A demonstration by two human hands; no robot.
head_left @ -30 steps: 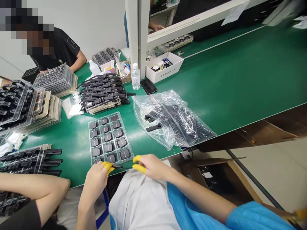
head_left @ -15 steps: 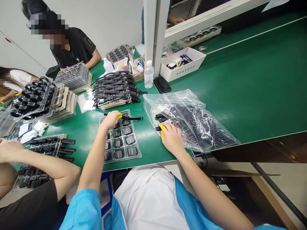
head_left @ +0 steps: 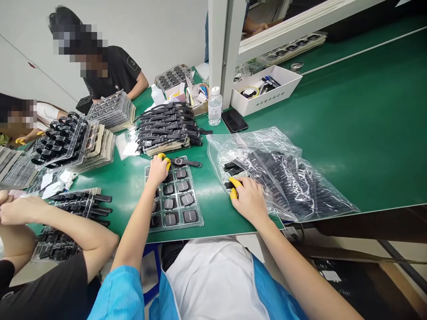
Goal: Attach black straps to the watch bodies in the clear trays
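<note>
Black watch (head_left: 179, 162) spans the far end of a clear tray (head_left: 201, 218), its strap reaching past the tray's right side above the green table (head_left: 213, 222). The left hand (head_left: 159, 171) grips the strap's other end, its yellow-covered fingertips closed together. Rows of dark square pieces sit in the tray's pockets. To the right, the right hand (head_left: 248, 198) is at the mouth of a clear plastic bag (head_left: 293, 182) full of black straps, thumb and forefinger bent at a loose black strap (head_left: 228, 184); whether they are closed on it, I cannot tell. Beyond the tray is a pile of strapped watches (head_left: 170, 126), with a bottle (head_left: 215, 109), a phone (head_left: 234, 121) and a white box (head_left: 265, 95) to its right. Across the table sits a person in a black shirt (head_left: 116, 71).
</note>
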